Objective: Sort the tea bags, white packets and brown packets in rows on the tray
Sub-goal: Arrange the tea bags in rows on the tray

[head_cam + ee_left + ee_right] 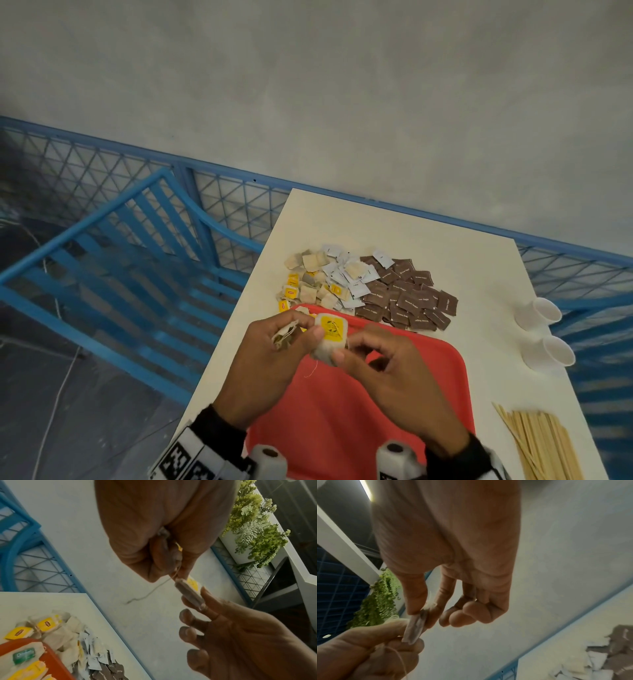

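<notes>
Both hands are raised above the red tray, in the lower middle of the head view. Between them is one tea bag with a yellow tag on its face. The left hand pinches its left edge with thumb and forefinger, and its other fingers curl around some more tea bags; how many, I cannot tell. The right hand pinches the lower right corner of the same bag between thumb and forefinger, and its other fingers are bent loosely and hold nothing. A thin string hangs free from the bag.

In the left wrist view, a few tea bags already lie on the tray near the lower left corner, one with a green tag.

Above the tray in the head view, on the white table, is the mixed pile: loose tea bags on the left, white packets in the middle, brown packets on the right. White paper cups lie at the right edge, and wooden stirrers are in the lower right corner.
</notes>
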Demonstrator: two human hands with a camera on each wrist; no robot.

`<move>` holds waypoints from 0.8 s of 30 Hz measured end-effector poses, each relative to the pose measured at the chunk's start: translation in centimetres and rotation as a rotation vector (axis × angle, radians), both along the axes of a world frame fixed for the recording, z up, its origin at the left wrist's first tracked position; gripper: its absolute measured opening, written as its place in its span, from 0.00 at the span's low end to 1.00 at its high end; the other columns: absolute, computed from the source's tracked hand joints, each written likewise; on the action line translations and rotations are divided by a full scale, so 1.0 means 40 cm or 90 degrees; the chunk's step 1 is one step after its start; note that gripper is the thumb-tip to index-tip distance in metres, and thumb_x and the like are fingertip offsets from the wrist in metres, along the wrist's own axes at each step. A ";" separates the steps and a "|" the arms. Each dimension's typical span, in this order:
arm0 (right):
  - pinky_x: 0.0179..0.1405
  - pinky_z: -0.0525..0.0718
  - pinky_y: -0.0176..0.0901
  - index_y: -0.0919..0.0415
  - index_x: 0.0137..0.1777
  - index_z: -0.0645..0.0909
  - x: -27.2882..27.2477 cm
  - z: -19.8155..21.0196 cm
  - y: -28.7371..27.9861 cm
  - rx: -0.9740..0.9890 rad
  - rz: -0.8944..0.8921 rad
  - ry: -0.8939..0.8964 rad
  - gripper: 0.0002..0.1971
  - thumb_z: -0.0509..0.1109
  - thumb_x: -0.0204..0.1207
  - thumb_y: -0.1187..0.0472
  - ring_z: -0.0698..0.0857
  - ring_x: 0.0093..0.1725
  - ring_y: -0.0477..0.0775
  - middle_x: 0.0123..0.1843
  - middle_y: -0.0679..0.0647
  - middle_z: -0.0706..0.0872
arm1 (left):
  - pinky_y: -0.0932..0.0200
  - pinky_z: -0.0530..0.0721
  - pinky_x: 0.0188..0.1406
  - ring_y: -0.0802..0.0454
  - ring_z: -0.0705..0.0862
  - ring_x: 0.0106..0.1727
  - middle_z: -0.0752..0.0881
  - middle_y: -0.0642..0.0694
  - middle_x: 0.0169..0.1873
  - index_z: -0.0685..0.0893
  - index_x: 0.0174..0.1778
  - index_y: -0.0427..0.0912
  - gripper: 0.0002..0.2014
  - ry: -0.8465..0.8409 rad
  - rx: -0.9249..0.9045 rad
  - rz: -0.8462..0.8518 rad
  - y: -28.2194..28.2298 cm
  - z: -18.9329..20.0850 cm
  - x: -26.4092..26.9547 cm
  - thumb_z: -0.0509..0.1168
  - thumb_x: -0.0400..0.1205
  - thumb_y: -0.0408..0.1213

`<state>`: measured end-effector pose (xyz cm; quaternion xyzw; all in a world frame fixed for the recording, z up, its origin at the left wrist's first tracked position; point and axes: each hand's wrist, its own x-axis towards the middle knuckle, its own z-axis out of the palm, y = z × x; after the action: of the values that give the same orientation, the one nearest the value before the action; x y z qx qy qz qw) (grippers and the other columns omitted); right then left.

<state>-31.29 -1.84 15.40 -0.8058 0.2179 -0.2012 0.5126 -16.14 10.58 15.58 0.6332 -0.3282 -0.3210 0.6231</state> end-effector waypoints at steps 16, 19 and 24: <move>0.31 0.69 0.33 0.47 0.32 0.90 0.002 -0.231 0.059 0.145 -0.124 0.113 0.10 0.82 0.69 0.63 0.72 0.28 0.38 0.26 0.41 0.80 | 0.69 0.70 0.24 0.63 0.71 0.22 0.78 0.52 0.23 0.88 0.38 0.41 0.09 0.024 0.192 -0.001 0.105 -0.098 0.032 0.71 0.81 0.41; 0.30 0.70 0.36 0.54 0.31 0.88 0.027 -0.378 0.037 0.108 -0.170 0.275 0.08 0.81 0.69 0.60 0.75 0.27 0.38 0.24 0.41 0.79 | 0.66 0.70 0.23 0.62 0.70 0.21 0.75 0.51 0.21 0.87 0.38 0.40 0.10 0.046 0.245 0.032 0.129 -0.129 0.060 0.70 0.83 0.40; 0.29 0.71 0.28 0.48 0.23 0.81 0.172 -0.460 0.029 0.159 -0.175 0.314 0.17 0.78 0.71 0.61 0.76 0.23 0.34 0.18 0.36 0.78 | 0.64 0.70 0.19 0.58 0.70 0.19 0.74 0.49 0.18 0.87 0.34 0.51 0.11 0.064 0.284 0.047 0.146 -0.145 0.099 0.69 0.83 0.40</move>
<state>-24.41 -0.68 -3.00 -0.7238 0.4660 -0.0389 0.5074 -12.18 16.42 9.79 0.7502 -0.1941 -0.3936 0.4946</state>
